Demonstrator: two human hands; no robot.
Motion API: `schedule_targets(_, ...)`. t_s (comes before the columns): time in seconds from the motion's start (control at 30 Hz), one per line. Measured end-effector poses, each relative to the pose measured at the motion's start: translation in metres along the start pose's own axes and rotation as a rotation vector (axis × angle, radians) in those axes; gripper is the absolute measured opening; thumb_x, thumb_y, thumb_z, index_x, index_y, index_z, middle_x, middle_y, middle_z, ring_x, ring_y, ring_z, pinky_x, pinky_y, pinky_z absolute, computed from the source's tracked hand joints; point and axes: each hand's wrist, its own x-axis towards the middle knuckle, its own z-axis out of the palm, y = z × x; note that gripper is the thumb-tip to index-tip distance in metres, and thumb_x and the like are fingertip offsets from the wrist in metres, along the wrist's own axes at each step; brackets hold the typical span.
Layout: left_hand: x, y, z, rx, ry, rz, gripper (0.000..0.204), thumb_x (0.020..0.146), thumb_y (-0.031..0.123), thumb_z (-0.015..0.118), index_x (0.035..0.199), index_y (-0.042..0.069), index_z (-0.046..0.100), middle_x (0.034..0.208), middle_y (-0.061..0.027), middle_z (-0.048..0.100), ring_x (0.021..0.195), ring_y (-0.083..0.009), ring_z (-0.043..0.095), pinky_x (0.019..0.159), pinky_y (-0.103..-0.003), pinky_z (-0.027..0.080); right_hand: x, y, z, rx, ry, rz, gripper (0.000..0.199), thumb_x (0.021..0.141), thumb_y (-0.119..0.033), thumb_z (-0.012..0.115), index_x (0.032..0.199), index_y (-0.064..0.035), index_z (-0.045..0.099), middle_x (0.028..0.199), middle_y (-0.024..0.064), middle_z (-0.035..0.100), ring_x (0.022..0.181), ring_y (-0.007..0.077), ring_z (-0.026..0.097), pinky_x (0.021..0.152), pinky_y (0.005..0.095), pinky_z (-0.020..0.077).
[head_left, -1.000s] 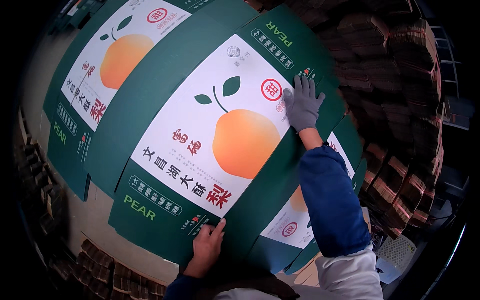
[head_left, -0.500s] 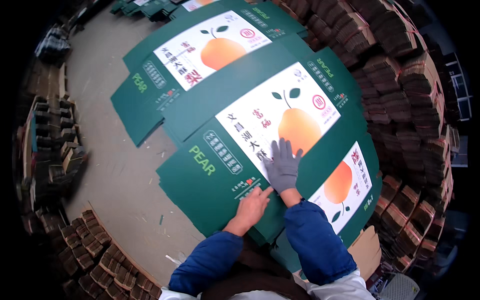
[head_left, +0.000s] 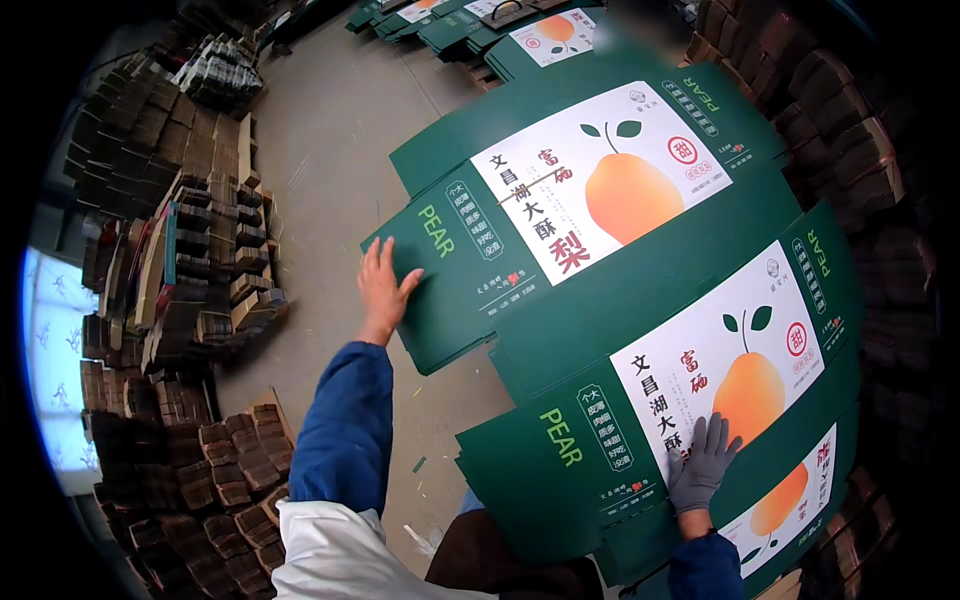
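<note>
Two flat green cardboard box blanks lie printed side up, each atop a stack, with a white panel and an orange pear picture. My bare left hand (head_left: pixel 382 292) rests with fingers spread on the left flap of the farther blank (head_left: pixel 440 265), at its outer edge. On the nearer blank (head_left: pixel 560 365) my right hand (head_left: pixel 703 465), in a grey glove, lies flat across the white panel at the pear's lower left. Its fingers are stretched out, and neither hand grips anything. A thin light-brown strip (head_left: pixel 532 186) lies across the farther blank's white panel.
More green blanks (head_left: pixel 450 35) lie in stacks at the far end. Bundled brown cardboard (head_left: pixel 820 140) is piled high at the right, with more bundles (head_left: pixel 215 455) at the left. Small scraps (head_left: pixel 420 464) lie on the grey floor (head_left: pixel 330 150).
My left hand has left the nearer blank beside the glove and moved forward and left onto the farther blank's flap. My gloved right hand stays on the nearer one. The view has shifted left.
</note>
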Motion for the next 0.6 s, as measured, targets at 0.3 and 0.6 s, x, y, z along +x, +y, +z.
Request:
schedule_targets(0.3, 0.086, -0.044, -0.003, 0.046, -0.347, -0.04, 0.063, 0.073, 0.039, 0.08, 0.125, 0.012, 0.059, 0.116, -0.0118, 0.061, 0.112, -0.0321, 0.055, 0.099, -0.046, 0.039, 0.001, 0.005, -0.004, -0.011, 0.059, 0.018, 0.07, 0.085, -0.042, 0.055, 0.137, 0.0019, 0.042, 0.147, 0.0241, 0.035, 0.14, 0.0431, 0.027, 0.113, 0.0666, 0.0108)
schedule_targets(0.6, 0.108, -0.045, -0.009, -0.018, -0.447, -0.198, 0.05, 0.073, 0.033, 0.082, 0.113, 0.009, 0.062, 0.115, -0.012, 0.059, 0.111, -0.031, 0.057, 0.095, -0.041, 0.046, -0.023, -0.032, 0.003, 0.015, 0.059, 0.256, 0.067, 0.091, -0.04, 0.046, 0.141, 0.0032, 0.037, 0.151, 0.0256, 0.029, 0.142, 0.0423, 0.023, 0.114, 0.063, 0.0089)
